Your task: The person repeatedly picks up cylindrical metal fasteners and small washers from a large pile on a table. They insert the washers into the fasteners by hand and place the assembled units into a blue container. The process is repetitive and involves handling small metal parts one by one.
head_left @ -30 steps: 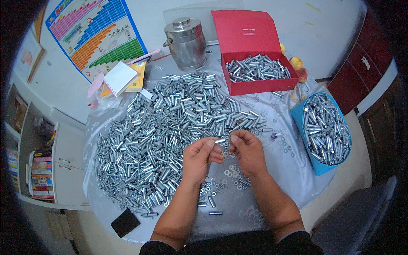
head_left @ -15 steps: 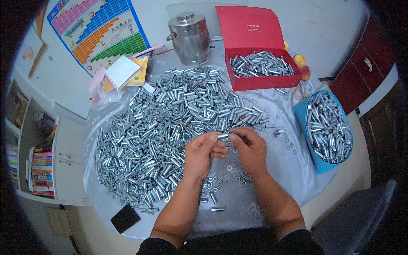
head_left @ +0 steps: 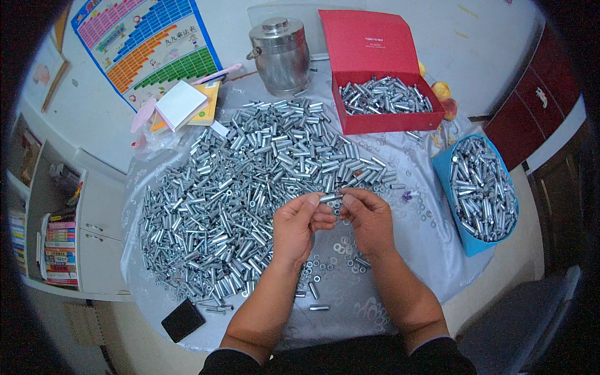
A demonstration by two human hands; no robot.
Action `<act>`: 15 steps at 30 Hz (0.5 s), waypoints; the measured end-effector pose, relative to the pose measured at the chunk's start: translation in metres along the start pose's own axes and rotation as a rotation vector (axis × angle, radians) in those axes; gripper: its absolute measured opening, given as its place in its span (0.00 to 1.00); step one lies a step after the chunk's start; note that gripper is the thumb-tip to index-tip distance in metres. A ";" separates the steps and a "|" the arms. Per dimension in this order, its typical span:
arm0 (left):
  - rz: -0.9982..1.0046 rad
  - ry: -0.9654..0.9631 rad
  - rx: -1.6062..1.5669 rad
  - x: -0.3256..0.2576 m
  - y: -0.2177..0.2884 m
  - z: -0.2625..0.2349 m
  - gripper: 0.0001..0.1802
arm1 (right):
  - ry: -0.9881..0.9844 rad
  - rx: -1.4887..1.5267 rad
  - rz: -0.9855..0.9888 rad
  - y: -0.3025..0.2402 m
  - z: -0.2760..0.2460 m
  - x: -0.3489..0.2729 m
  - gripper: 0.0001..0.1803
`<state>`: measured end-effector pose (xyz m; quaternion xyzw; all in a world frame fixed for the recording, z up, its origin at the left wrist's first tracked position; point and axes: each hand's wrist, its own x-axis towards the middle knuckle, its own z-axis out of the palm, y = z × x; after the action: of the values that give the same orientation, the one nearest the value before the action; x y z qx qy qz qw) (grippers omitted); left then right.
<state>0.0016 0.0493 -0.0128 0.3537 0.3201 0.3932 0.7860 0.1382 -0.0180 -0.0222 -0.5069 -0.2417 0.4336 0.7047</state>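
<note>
Over the near right edge of a big pile of loose metal parts (head_left: 219,206), my two hands meet at one shiny metal sleeve (head_left: 329,197). My left hand (head_left: 295,225) pinches its left end between thumb and forefinger. At the right end, the thumb and fingers of my right hand (head_left: 369,222) are pressed together; any small part between them is hidden. The pile mixes sleeves, thin bolts or rods and nuts. Washers (head_left: 322,265) lie scattered just below my hands, with a single sleeve (head_left: 319,307) nearer to me.
A red lidded box (head_left: 394,124) at the back right and a blue bin (head_left: 464,228) on the right hold assembled-looking metal pieces. A steel pot (head_left: 280,59) and notebooks (head_left: 180,106) stand at the back. A flat black item (head_left: 183,320) lies front left.
My right fingers have closed in on the sleeve's right end, and the sleeve sits slightly more tilted. Otherwise both hands keep nearly the same place.
</note>
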 end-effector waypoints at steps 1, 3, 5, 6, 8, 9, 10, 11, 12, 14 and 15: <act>-0.009 0.009 0.001 0.000 0.001 0.000 0.14 | -0.012 0.002 -0.013 0.000 0.001 0.000 0.11; -0.019 0.008 0.006 0.000 0.001 0.001 0.14 | -0.027 -0.016 -0.029 0.001 0.002 0.000 0.11; -0.022 -0.012 0.014 -0.001 0.001 0.001 0.14 | -0.036 -0.058 -0.037 0.001 0.002 0.000 0.12; -0.040 -0.024 -0.018 -0.001 0.001 0.000 0.14 | -0.054 -0.126 -0.040 0.000 0.001 0.000 0.12; -0.076 -0.047 -0.082 0.002 0.001 -0.007 0.14 | -0.092 -0.262 -0.045 -0.006 -0.001 0.002 0.13; -0.070 -0.046 -0.112 0.003 0.002 -0.009 0.13 | -0.072 -0.295 -0.055 -0.009 -0.001 0.002 0.13; -0.064 -0.045 -0.142 0.005 0.004 -0.012 0.13 | -0.052 -0.328 -0.065 -0.013 -0.001 0.003 0.13; -0.058 -0.043 -0.172 0.007 0.006 -0.014 0.13 | -0.032 -0.361 -0.075 -0.015 -0.002 0.003 0.13; -0.039 -0.045 -0.190 0.008 0.009 -0.015 0.13 | -0.115 -0.596 -0.155 -0.016 -0.006 0.004 0.12; -0.001 -0.048 -0.226 0.009 0.014 -0.016 0.13 | -0.286 -1.064 -0.319 -0.017 -0.017 0.006 0.10; 0.008 -0.021 -0.195 0.008 0.018 -0.014 0.13 | -0.357 -1.164 -0.330 -0.015 -0.017 0.006 0.10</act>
<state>-0.0123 0.0686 -0.0073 0.2808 0.2706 0.4219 0.8185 0.1602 -0.0233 -0.0151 -0.6832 -0.6271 0.1944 0.3198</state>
